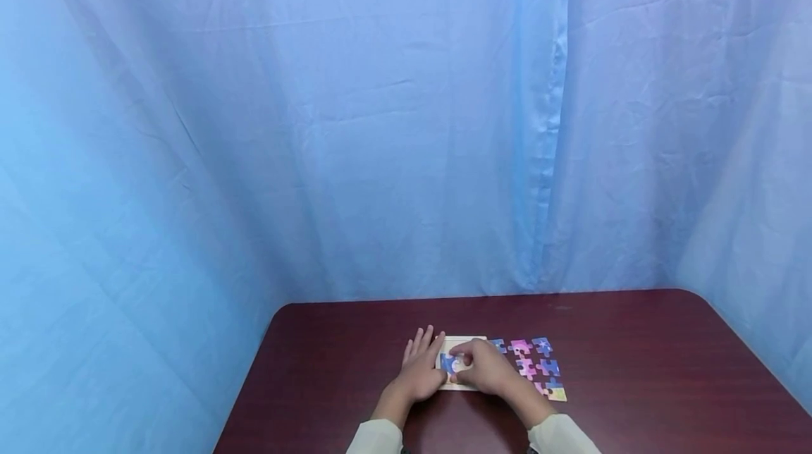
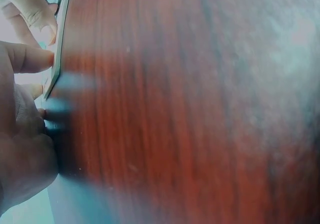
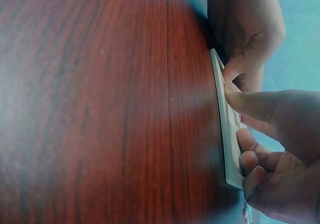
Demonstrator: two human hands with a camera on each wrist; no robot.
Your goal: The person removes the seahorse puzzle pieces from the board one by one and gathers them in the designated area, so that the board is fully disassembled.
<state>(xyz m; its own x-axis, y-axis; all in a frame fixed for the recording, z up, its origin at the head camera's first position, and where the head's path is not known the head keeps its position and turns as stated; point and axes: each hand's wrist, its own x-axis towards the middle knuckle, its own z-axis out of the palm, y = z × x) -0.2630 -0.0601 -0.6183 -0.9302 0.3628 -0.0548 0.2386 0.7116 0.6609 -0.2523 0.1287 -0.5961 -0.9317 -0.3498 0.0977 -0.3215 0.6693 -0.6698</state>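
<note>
A pale wooden puzzle tray [image 1: 462, 338] lies flat on the table, with a few blue and pale jigsaw pieces [image 1: 449, 362] in its left part. My left hand [image 1: 420, 373] rests along the tray's left side, fingers extended and thumb on the tray. Over the tray, my right hand [image 1: 488, 368] bends its thumb and index finger round a jigsaw piece, which its fingers partly cover. In the right wrist view, the thumb [image 3: 250, 100] reaches over the tray's edge [image 3: 227, 144], close to the left thumb. The left wrist view shows the tray's side [image 2: 62, 29] beside the left thumb.
Several loose pink, blue and yellow jigsaw pieces [image 1: 526, 368] lie right of the tray, some close to the right hand. The dark red wooden table [image 1: 634, 369] has rounded far corners. Blue curtains [image 1: 406, 158] hang behind it and at the sides.
</note>
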